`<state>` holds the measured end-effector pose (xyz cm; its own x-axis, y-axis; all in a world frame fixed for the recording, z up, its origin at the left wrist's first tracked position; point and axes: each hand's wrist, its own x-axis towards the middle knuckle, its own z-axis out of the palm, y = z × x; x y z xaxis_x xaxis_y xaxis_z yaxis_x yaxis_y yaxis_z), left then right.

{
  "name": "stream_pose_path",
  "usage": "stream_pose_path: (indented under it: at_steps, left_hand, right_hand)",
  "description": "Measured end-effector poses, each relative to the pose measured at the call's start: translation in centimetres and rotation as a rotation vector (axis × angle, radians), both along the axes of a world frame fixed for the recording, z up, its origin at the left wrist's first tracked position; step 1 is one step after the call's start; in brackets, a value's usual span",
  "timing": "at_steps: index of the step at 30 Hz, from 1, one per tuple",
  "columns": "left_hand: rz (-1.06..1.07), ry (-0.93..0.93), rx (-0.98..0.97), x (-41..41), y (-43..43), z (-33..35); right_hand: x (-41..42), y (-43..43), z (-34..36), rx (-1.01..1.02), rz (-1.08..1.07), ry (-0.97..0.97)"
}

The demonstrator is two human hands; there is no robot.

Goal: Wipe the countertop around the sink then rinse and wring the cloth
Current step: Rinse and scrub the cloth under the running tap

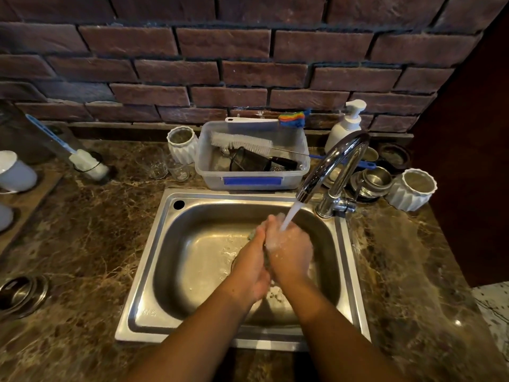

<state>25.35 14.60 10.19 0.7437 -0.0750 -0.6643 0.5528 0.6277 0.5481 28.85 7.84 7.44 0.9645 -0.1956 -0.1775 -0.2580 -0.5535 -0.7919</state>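
Both hands are pressed together over the steel sink [154, 260], under running water from the chrome tap [334, 164]. My left hand [252, 267] and my right hand [290, 250] squeeze a grey-green cloth [266, 259] between their palms; only a thin strip and a small corner of it show. The stream lands on my right hand's knuckles. Water splashes in the basin. The brown marble countertop [91, 244] surrounds the sink.
A clear plastic tub [252, 172] with brushes stands behind the sink. A white soap pump bottle [345, 125], steel bowls [376, 179] and white ribbed cups [413, 188] crowd the right. Glasses [154, 162], a white bottle brush [88, 162] and mugs sit left.
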Motion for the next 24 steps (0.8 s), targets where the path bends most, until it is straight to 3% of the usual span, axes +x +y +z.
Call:
stream_pose_path:
  at_steps: [3,6,9,11,13,14,15,16,17,18,24]
  left_hand:
    - [-0.059,-0.065,0.055,-1.5,0.7,-0.2]
    - [-0.057,-0.103,0.128,-1.3,1.2,0.3]
    - [0.035,-0.047,0.137,0.3,1.9,0.7]
    - [0.090,0.013,0.061,1.3,2.3,1.0]
    - [0.078,0.043,0.023,1.9,1.9,1.2]
    - [0.060,0.046,0.002,2.0,1.4,1.2]
    - [0.048,0.044,-0.032,1.9,0.8,1.2]
    - [0.046,0.031,-0.063,1.7,0.2,1.0]
    - [0.050,0.016,-0.085,1.4,-0.2,0.9]
    - [0.052,0.008,-0.084,1.0,-0.4,0.7]
    - [-0.045,-0.064,0.026,-0.9,-0.2,0.2]
  right_hand:
    - [2.4,-3.5,-0.7,-0.006,-0.059,0.054]
    - [3.5,-4.0,-1.1,0.096,-0.074,-0.084]
    - [3.2,-4.1,0.4,0.296,-0.089,-0.030]
    - [2.7,-3.5,1.5,0.272,-0.048,0.031]
    - [0.9,-0.6,0.7,0.127,0.116,0.119]
    - [0.1,-0.4,0.3,-0.069,0.166,0.126]
    - [-0.7,0.0,0.6,-0.399,0.295,0.256]
    - [-1.2,0.5,0.0,-0.715,0.459,0.203]
    - [-0.7,0.5,-0.3,-0.575,0.320,0.100]
    - [-0.6,0.4,0.3,-0.148,0.160,0.058]
    - [3.8,-4.6,-1.3,0.040,-0.091,-0.147]
